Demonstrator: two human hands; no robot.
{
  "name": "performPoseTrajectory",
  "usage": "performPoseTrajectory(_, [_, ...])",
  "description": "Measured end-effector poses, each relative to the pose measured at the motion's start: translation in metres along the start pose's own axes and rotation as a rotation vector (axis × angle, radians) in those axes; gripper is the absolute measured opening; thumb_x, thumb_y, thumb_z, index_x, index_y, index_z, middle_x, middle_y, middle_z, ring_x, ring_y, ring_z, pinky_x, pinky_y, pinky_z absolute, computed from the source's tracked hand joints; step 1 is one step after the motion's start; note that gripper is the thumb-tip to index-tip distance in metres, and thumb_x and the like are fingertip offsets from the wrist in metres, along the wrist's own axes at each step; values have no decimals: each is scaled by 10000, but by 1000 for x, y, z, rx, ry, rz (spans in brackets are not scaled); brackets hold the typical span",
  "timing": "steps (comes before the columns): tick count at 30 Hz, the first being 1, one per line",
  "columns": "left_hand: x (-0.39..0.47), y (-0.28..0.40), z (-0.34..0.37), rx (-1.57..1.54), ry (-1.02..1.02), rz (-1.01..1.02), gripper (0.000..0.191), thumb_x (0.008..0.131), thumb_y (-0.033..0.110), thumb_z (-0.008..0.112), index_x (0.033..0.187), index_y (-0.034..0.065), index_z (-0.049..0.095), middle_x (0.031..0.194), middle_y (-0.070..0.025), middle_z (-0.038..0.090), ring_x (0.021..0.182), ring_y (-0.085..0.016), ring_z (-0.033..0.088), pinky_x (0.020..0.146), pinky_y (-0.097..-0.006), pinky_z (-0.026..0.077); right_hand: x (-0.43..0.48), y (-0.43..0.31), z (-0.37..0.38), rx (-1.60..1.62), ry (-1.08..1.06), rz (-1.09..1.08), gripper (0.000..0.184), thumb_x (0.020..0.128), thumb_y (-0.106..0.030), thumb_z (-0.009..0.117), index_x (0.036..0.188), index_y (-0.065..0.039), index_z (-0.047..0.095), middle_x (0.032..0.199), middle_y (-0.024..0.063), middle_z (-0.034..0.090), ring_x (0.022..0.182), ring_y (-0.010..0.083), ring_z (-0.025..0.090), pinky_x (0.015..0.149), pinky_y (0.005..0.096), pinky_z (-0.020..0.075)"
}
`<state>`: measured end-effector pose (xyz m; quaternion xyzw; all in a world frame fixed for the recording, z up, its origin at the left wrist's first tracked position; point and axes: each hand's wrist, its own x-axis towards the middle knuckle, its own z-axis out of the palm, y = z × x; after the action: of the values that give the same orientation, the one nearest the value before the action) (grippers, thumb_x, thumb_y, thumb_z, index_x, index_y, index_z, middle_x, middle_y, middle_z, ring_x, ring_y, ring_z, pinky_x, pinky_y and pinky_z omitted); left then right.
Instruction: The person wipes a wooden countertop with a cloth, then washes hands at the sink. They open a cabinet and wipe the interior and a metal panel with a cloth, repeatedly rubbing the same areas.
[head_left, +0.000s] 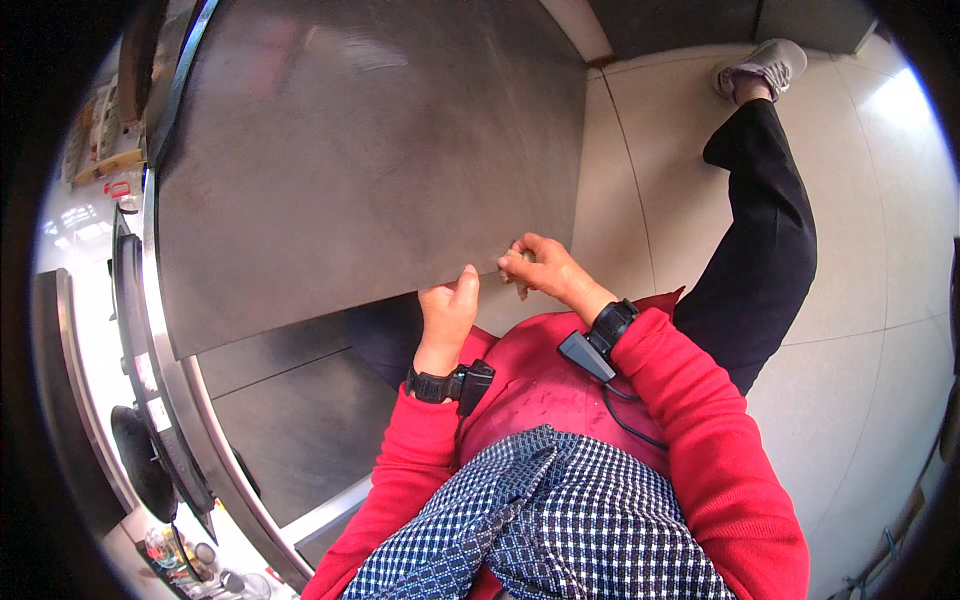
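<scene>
A wide grey-brown cabinet door (375, 172) stands open in front of me. My left hand (448, 304) holds its near edge, thumb on the face and the fingers hidden behind. Just to the right, my right hand (546, 266) pinches a small crumpled tan piece (517, 276), perhaps a cloth, against or very near the same edge near its corner. Whether it touches the door cannot be made out. Black straps with small devices are on my left wrist (450, 384) and right wrist (607, 334).
At the left runs a white countertop (97, 277) with a gas hob (150, 360), a black pan (141, 457) and several utensils (187, 559). Below it are dark cabinet fronts (300, 420). My outstretched leg (772, 225) rests on the light tiled floor (847, 262).
</scene>
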<state>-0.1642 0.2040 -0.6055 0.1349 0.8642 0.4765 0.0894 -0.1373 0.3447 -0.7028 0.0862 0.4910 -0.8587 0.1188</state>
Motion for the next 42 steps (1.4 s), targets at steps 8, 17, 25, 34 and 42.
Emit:
performPoseTrajectory(8, [1,-13,-3,-100,-26,38,260,795,-45,476,1051,-2,494,995,-61,552,866,-150,556,744,-275,465,2,2,1,-4,-18,-6,279,835,-245,608,870,8,495,719,67,622,510,123,561,469,255,429])
performPoseTrajectory(17, [1,-16,-2,-118,-5,17,261,811,-38,473,1067,6,496,1024,-57,547,880,-146,554,729,-284,470,4,6,1,12,-26,-4,259,839,-218,608,869,14,496,717,75,625,507,129,564,468,255,432])
performPoseTrajectory(25, [0,-19,-6,-40,-27,7,267,823,-17,455,1088,-4,488,1051,-82,540,916,-176,558,776,-313,488,3,3,1,-33,-15,2,265,834,-230,611,872,11,508,711,68,625,522,124,566,482,255,438])
performPoseTrajectory(34, [1,-12,1,-201,51,-33,172,800,-26,472,953,-26,551,866,-29,570,774,-122,536,700,-265,429,2,-2,0,1,-16,-30,288,816,-228,648,854,26,517,698,95,630,520,144,577,443,286,470])
performPoseTrajectory(42, [-2,-15,-7,-178,-37,-117,345,799,-47,426,1140,1,450,1103,-103,514,979,-210,539,807,-348,480,3,1,-1,24,-24,-24,282,816,-224,648,847,22,516,689,89,622,517,137,566,441,285,469])
